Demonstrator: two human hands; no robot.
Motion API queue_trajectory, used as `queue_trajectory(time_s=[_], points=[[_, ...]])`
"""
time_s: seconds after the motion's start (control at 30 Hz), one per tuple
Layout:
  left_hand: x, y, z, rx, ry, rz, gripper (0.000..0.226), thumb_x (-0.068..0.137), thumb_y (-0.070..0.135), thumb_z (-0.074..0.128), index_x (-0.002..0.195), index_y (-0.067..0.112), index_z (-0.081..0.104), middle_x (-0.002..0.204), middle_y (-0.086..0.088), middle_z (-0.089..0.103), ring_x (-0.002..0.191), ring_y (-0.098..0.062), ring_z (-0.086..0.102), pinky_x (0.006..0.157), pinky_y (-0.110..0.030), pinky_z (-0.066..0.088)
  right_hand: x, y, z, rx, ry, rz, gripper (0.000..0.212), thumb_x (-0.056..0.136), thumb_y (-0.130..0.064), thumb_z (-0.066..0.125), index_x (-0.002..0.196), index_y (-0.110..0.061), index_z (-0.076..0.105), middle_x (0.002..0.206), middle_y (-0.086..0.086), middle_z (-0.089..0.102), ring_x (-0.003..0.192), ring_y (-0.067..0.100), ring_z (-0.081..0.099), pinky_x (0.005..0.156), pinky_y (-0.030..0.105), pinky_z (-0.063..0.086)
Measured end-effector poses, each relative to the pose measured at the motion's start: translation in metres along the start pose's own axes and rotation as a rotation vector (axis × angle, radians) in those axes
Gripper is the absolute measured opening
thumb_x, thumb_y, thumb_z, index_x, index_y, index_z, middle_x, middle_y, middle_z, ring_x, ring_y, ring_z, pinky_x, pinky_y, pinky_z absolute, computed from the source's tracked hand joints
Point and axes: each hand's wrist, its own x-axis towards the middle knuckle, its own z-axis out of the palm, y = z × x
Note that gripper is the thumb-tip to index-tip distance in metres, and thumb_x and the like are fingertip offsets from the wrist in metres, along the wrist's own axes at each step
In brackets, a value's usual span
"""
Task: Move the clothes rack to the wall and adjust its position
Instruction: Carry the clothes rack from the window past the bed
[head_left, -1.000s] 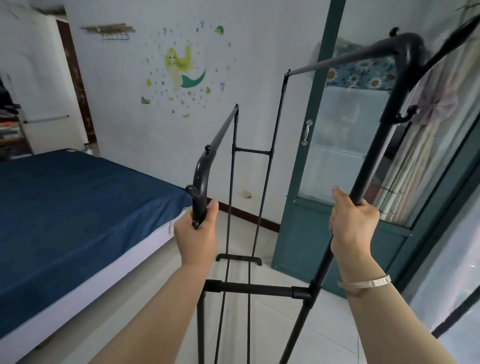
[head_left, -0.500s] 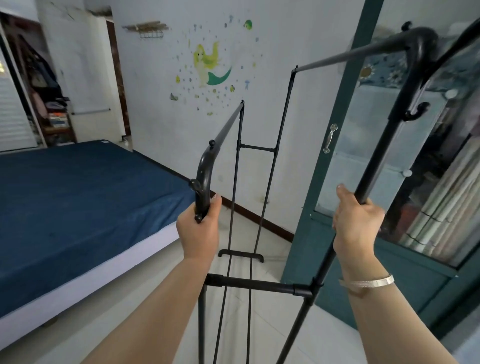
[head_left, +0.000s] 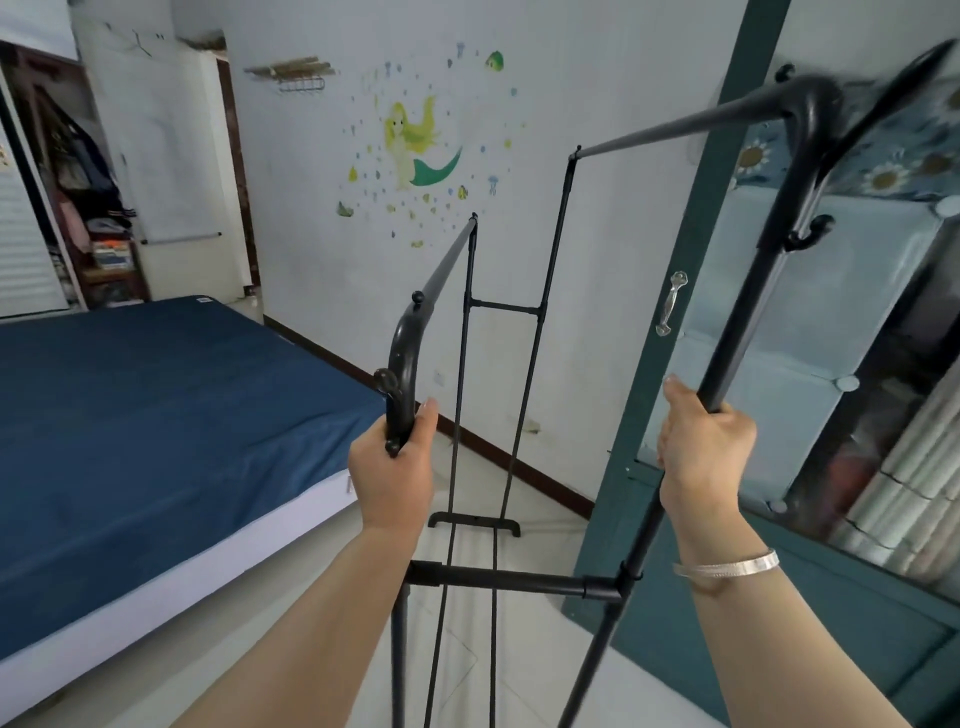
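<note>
A black metal clothes rack (head_left: 511, 577) with two top rails stands in front of me, empty of clothes. My left hand (head_left: 392, 470) grips its near left upright just below the curved corner piece. My right hand (head_left: 701, 452) grips the taller near right upright; a silver bracelet sits on that wrist. The rack's far end and its foot (head_left: 475, 519) lie close to the white wall (head_left: 322, 218) with a mermaid sticker. The rack's near feet are out of view below.
A bed with a blue sheet (head_left: 156, 415) fills the left side. A teal-framed glass door (head_left: 727, 322) stands open on the right, close to the rack's right upright. Pale tiled floor (head_left: 467, 675) runs between bed and door. An open closet (head_left: 78, 197) is at far left.
The view has swung to the left, showing more of the wall and the closet. The rack's far end has turned with it toward the wall. Both hands keep the same grip.
</note>
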Motion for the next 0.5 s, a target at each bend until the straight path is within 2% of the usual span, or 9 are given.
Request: queue_trajectory(time_s=[0.1, 0.23, 0.5], points=[[0.020, -0.010, 0.015, 0.003, 0.005, 0.008, 0.039, 0.078, 0.050, 0.066, 0.047, 0.030, 0.052, 0.040, 0.013, 0.042, 0.041, -0.003, 0.039, 0.050, -0.027, 0.040, 0.024, 0.011, 0.014, -0.022, -0.003, 0.010, 0.047, 0.071, -0.039, 0.069, 0.055, -0.026, 0.027, 0.048, -0.002, 0.025, 0.041, 0.017, 0.021, 0.040, 0.024, 0.020], [0.046, -0.025, 0.032, 0.001, 0.009, 0.036, 0.039, 0.075, 0.058, 0.062, 0.047, 0.034, 0.052, 0.039, 0.014, 0.041, 0.040, -0.002, 0.038, 0.047, -0.020, 0.037, 0.053, 0.027, 0.035, -0.020, 0.005, 0.013, 0.047, 0.074, -0.035, 0.069, 0.055, -0.025, 0.027, 0.048, -0.002, 0.025, 0.041, 0.017, 0.023, 0.039, 0.025, 0.021], [0.085, -0.050, 0.076, 0.015, 0.034, 0.070, 0.035, 0.080, 0.050, 0.065, 0.048, 0.037, 0.056, 0.039, 0.015, 0.044, 0.041, 0.000, 0.043, 0.044, -0.010, 0.038, 0.114, 0.052, 0.061, 0.001, -0.024, 0.023, 0.044, 0.073, -0.035, 0.070, 0.056, -0.026, 0.030, 0.045, -0.005, 0.027, 0.036, 0.015, 0.025, 0.037, 0.024, 0.024]])
